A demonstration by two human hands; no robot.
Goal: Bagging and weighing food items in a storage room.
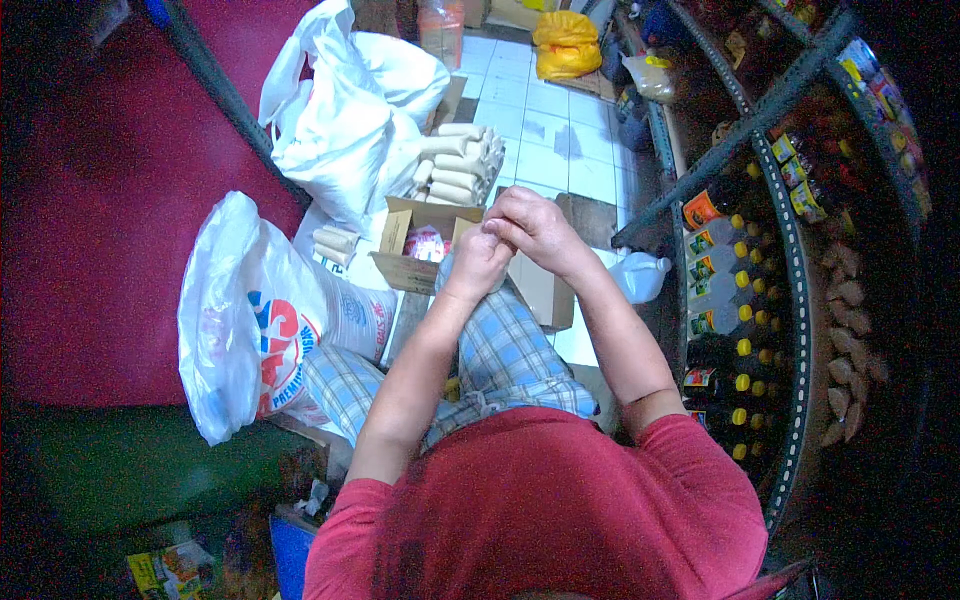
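Note:
My left hand (480, 259) is curled into a loose fist above my right knee. Against its top, my right hand (531, 223) bends over with its fingers pinched together. Something pale and translucent shows just under my left hand, but whether either hand grips it is hidden. Just left of the hands stands an open cardboard box (395, 226) with pink-and-white plastic packaging (426, 244) inside. Beyond it lies a pile of slim, beige-filled packets (456, 176). A few similar packets (335, 244) rest on a white surface farther left.
A large printed sugar sack (292, 330) leans by my left leg, with white sacks (337, 127) behind. At right are a cardboard box (544, 289), a whitish plastic jug (640, 277) and metal shelving (780, 247) holding yellow-capped bottles (724, 281). A yellow sack (568, 45) sits farther off.

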